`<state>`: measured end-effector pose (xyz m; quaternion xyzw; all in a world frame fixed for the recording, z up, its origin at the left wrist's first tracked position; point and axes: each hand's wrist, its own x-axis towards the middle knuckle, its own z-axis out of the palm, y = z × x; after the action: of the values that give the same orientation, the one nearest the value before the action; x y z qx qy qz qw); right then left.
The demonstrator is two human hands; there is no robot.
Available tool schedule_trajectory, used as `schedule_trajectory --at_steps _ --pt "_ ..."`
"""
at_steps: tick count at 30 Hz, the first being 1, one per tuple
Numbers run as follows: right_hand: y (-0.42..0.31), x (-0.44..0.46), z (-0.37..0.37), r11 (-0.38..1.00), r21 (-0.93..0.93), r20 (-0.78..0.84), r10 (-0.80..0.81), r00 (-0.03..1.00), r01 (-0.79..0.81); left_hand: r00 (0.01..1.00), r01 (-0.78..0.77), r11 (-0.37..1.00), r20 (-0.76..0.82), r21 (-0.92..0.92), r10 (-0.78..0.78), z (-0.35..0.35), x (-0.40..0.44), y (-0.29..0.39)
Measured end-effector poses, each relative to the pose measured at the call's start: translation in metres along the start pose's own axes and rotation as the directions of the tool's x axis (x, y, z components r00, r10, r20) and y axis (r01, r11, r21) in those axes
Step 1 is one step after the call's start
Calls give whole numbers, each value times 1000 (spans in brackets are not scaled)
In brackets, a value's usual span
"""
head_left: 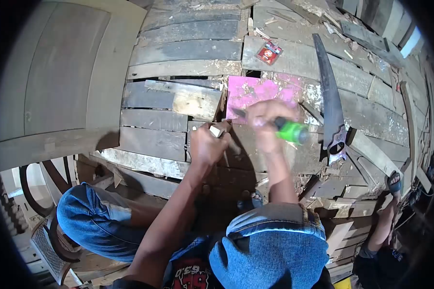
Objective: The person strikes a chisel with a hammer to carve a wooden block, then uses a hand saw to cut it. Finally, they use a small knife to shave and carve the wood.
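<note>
My left hand [208,147] is closed around a small pale stick of wood [216,131], its light end poking out between the fingers. The hand rests low over the planks, by the lower left corner of a pink panel [241,85]. My right hand [267,120], smeared by motion, grips a green-handled tool [292,132] just above the panel's lower part. The tool's dark end points left, toward my left hand; blur hides its exact kind. Wood chips are scattered on the pink surface.
A handsaw [329,86] lies to the right of the panel. A red packet [269,53] sits beyond it. A wooden door-like panel [65,72] stands at left, above a curved-frame chair [50,241]. Another person's arm [385,221] shows at lower right. Gaps run between planks.
</note>
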<state>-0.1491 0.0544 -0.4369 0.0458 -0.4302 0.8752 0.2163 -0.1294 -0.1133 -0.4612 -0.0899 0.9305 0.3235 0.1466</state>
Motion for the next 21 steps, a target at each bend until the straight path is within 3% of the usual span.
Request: schedule_trajectory --at_steps 2,4,5,6,7,8,9,10,14,15,18,19,20,21 --pt "60 -31 -25 924 -355 100 189 977 -142 1000 -6 1000 2 14 6 -2 -1 0" --pt "52 -23 -11 929 -353 133 164 977 -107 1000 -9 999 7 47 9 -6 6 7" --pt "46 -32 -12 921 -372 158 187 969 -117 999 -29 999 20 -39 30 -6 2 6" --pt "46 -32 -14 916 -386 189 196 962 -110 993 -106 994 -43 -7 105 -5 0 3" --pt "32 -21 -8 949 -308 274 21 961 67 998 -60 998 -19 -5 60 -4 7 6" --pt "14 -20 -3 968 -251 174 50 983 -5 1000 13 1000 21 7 -13 -3 4 3" --pt "-7 -4 5 973 -202 173 -77 982 111 997 52 998 55 29 -54 -4 3 8" --pt "-27 7 13 998 7 131 -70 989 70 999 -51 998 -6 23 52 1 0 3" --pt "-57 21 20 994 91 191 -73 979 56 976 -206 977 85 46 202 -10 2 1" --pt "-54 21 19 996 84 189 -51 981 36 962 -257 966 105 36 252 -12 6 -3" --pt "-23 11 -2 990 115 135 65 989 -80 874 -364 930 362 45 324 -28 18 0" --pt "-14 7 -7 990 77 127 104 986 -115 835 -431 888 444 159 325 -27 25 -4" --pt "-10 -1 -13 973 24 58 229 972 -230 783 -504 846 506 176 362 -28 32 -9" --pt "-8 -3 -16 968 -95 72 241 968 -233 726 -574 798 566 186 390 -31 38 -7"
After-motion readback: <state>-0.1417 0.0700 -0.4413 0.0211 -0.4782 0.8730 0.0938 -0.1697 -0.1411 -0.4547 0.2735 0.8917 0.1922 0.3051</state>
